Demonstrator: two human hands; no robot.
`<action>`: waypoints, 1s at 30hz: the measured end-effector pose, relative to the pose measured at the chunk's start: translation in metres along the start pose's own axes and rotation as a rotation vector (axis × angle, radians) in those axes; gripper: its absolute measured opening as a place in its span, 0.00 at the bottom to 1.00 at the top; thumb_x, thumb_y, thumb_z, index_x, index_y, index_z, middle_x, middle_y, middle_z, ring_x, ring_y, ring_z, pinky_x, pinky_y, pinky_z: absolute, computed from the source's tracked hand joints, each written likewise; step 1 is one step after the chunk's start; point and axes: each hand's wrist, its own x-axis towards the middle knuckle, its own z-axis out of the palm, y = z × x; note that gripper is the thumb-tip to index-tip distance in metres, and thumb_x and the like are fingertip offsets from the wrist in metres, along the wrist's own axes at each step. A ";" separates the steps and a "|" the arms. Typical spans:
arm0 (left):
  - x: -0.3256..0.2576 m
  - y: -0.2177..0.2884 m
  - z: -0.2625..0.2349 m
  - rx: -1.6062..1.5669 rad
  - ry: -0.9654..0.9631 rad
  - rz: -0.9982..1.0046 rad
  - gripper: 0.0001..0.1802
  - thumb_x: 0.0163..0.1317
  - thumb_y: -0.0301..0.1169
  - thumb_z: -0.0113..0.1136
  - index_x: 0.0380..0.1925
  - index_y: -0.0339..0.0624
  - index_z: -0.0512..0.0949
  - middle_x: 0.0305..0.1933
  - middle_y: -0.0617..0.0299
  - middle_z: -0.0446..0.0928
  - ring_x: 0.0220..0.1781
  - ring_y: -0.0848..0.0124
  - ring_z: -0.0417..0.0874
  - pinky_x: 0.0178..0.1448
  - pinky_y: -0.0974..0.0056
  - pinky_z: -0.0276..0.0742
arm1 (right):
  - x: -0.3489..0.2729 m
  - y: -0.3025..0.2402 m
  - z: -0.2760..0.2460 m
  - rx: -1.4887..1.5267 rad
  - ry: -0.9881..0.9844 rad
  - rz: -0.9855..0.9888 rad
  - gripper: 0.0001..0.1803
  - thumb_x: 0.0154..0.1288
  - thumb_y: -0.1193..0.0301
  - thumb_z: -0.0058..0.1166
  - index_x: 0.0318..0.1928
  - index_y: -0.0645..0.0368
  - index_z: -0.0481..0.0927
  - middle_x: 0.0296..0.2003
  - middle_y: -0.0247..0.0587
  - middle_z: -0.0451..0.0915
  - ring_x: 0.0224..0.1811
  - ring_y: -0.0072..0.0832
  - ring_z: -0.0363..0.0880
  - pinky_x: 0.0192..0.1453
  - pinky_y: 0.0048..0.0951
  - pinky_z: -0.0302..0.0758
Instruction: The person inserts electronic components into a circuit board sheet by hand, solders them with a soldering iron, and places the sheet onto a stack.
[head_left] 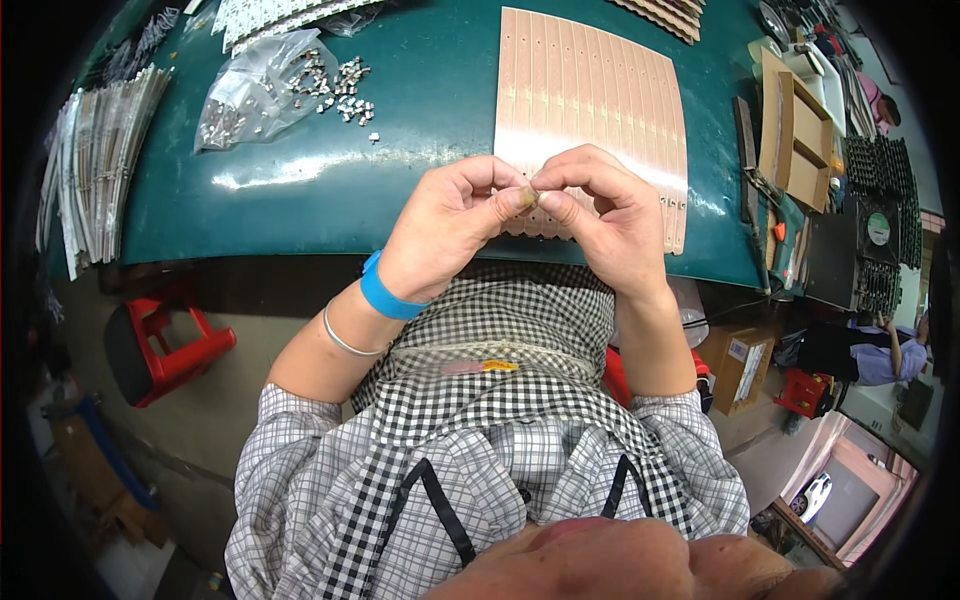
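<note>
The copper-coloured panel [600,100] lay flat on the green table [420,120], its lower part beneath the person's hands. Both wrists were raised and bent inward, so that the left hand [448,215] and right hand [622,215] met fingertip to fingertip above it. On each, thumb and forefinger were brought together in a narrow pinch; whether anything small sat between them could not be told. The left thumb's tip looked brownish.

The panel was made of long, narrow strips side by side, dotted with small holes, with a scalloped lower edge; little metal parts [672,204] stood near its lower right corner. The tabletop was smooth and glossy. A clear, crumpled plastic bag [262,90] lay at the upper left beside loose, shiny metal pieces [350,95].

The table's front edge ran close below the panel. Bare green surface opened between bag and panel, with a narrower margin on the panel's right.
</note>
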 end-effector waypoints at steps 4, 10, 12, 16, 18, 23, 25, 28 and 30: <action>-0.001 -0.001 0.003 -0.082 0.054 -0.104 0.08 0.71 0.31 0.58 0.42 0.38 0.79 0.29 0.72 0.73 0.23 0.88 0.59 0.24 0.78 0.51 | -0.002 0.002 0.003 -0.062 0.053 -0.066 0.06 0.55 0.80 0.66 0.35 0.64 0.85 0.36 0.40 0.83 0.39 0.28 0.82 0.45 0.27 0.78; -0.002 -0.007 0.014 -0.319 0.075 -0.175 0.07 0.73 0.32 0.55 0.41 0.40 0.77 0.30 0.72 0.73 0.21 0.87 0.59 0.23 0.78 0.52 | -0.007 -0.005 0.008 -0.360 0.172 -0.360 0.13 0.42 0.79 0.73 0.31 0.62 0.84 0.35 0.42 0.81 0.37 0.34 0.81 0.39 0.30 0.78; -0.003 -0.008 0.016 -0.522 0.013 -0.246 0.07 0.73 0.33 0.55 0.42 0.41 0.76 0.30 0.72 0.73 0.21 0.87 0.58 0.23 0.78 0.53 | -0.008 -0.004 0.010 -0.579 0.220 -0.529 0.14 0.39 0.80 0.73 0.30 0.62 0.83 0.34 0.41 0.80 0.36 0.36 0.80 0.37 0.31 0.78; -0.004 -0.013 0.015 -0.603 -0.010 -0.264 0.07 0.74 0.32 0.53 0.43 0.42 0.76 0.29 0.74 0.69 0.22 0.87 0.58 0.23 0.79 0.53 | -0.007 -0.006 0.014 -0.682 0.259 -0.606 0.13 0.38 0.81 0.72 0.28 0.63 0.82 0.32 0.41 0.80 0.36 0.38 0.80 0.36 0.34 0.77; -0.006 -0.011 0.017 -0.568 0.005 -0.256 0.07 0.74 0.32 0.53 0.43 0.42 0.76 0.28 0.75 0.68 0.22 0.87 0.58 0.23 0.79 0.53 | -0.008 -0.004 0.014 -0.643 0.252 -0.598 0.13 0.39 0.82 0.71 0.28 0.63 0.82 0.31 0.42 0.81 0.36 0.38 0.80 0.36 0.34 0.77; -0.007 -0.005 0.016 -0.412 -0.006 -0.224 0.08 0.72 0.31 0.55 0.44 0.40 0.77 0.29 0.73 0.70 0.24 0.87 0.60 0.24 0.79 0.54 | -0.009 -0.004 0.006 -0.558 0.203 -0.513 0.10 0.45 0.84 0.66 0.30 0.65 0.79 0.32 0.45 0.80 0.36 0.39 0.80 0.38 0.33 0.77; -0.007 0.001 0.013 -0.001 0.063 -0.017 0.09 0.70 0.28 0.57 0.45 0.35 0.79 0.31 0.71 0.74 0.26 0.87 0.65 0.26 0.79 0.57 | -0.006 -0.002 -0.007 -0.412 0.176 -0.294 0.09 0.49 0.85 0.62 0.32 0.65 0.78 0.35 0.46 0.79 0.38 0.39 0.79 0.41 0.32 0.76; -0.001 0.022 -0.027 0.949 0.315 0.543 0.06 0.60 0.24 0.64 0.37 0.40 0.84 0.34 0.65 0.80 0.27 0.78 0.71 0.29 0.71 0.68 | 0.002 0.009 -0.032 -0.561 0.052 -0.158 0.07 0.52 0.84 0.59 0.33 0.64 0.77 0.36 0.46 0.78 0.41 0.39 0.78 0.45 0.33 0.75; 0.003 0.032 -0.055 1.273 0.530 0.578 0.04 0.56 0.26 0.66 0.32 0.41 0.83 0.35 0.56 0.81 0.34 0.57 0.82 0.38 0.58 0.78 | 0.003 0.015 -0.033 -0.559 0.042 -0.061 0.07 0.52 0.83 0.59 0.32 0.63 0.77 0.36 0.44 0.78 0.42 0.40 0.76 0.47 0.35 0.74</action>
